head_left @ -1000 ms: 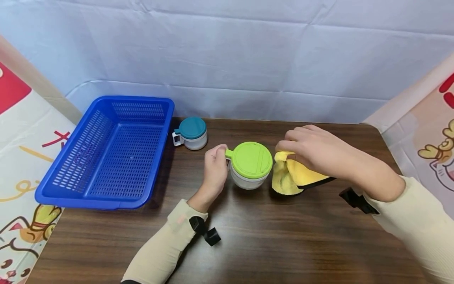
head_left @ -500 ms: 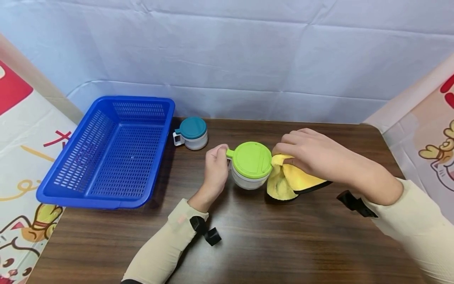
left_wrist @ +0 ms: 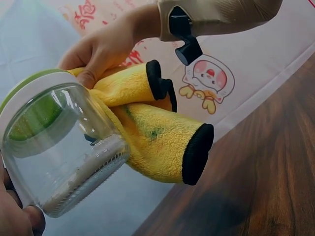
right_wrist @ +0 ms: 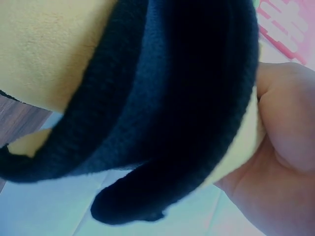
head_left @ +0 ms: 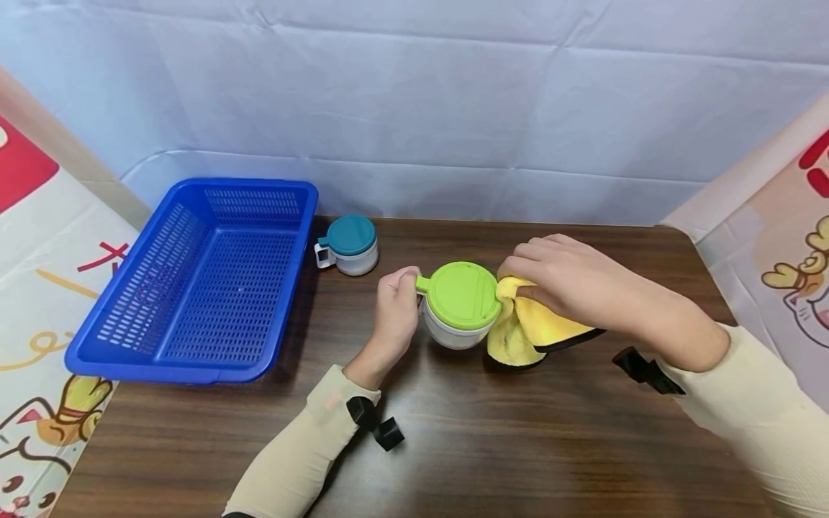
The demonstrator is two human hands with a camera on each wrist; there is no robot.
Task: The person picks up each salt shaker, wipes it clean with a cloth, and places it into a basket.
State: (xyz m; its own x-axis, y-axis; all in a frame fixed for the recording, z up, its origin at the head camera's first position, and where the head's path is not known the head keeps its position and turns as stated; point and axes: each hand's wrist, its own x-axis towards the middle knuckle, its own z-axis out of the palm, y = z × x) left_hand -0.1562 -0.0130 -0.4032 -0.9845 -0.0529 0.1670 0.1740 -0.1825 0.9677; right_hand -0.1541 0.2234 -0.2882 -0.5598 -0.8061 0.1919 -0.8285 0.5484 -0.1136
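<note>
A clear seasoning jar [head_left: 458,337] with a lime green lid [head_left: 463,295] is held by its handle in my left hand [head_left: 396,309]. The left wrist view shows whitish contents low in the jar [left_wrist: 64,147]. My right hand [head_left: 550,277] pinches a folded yellow cloth [head_left: 518,334] with black edging, pressing it to the jar's right side. Dark greenish stains mark the cloth [left_wrist: 157,142] in the left wrist view. Seen from the right wrist, the cloth's dark edging [right_wrist: 197,98] fills much of the picture and the jar is hidden.
A blue perforated plastic basket [head_left: 301,248] stands at the left of the wooden table [head_left: 492,446]. Between it and my hands, further back, sits a similar jar with a teal lid [head_left: 352,235]. A pale cloth backdrop [head_left: 414,108] rises behind the table.
My right hand has moved a little left, bringing the yellow cloth against the jar's side. The left hand keeps its hold on the handle, almost in the same place.
</note>
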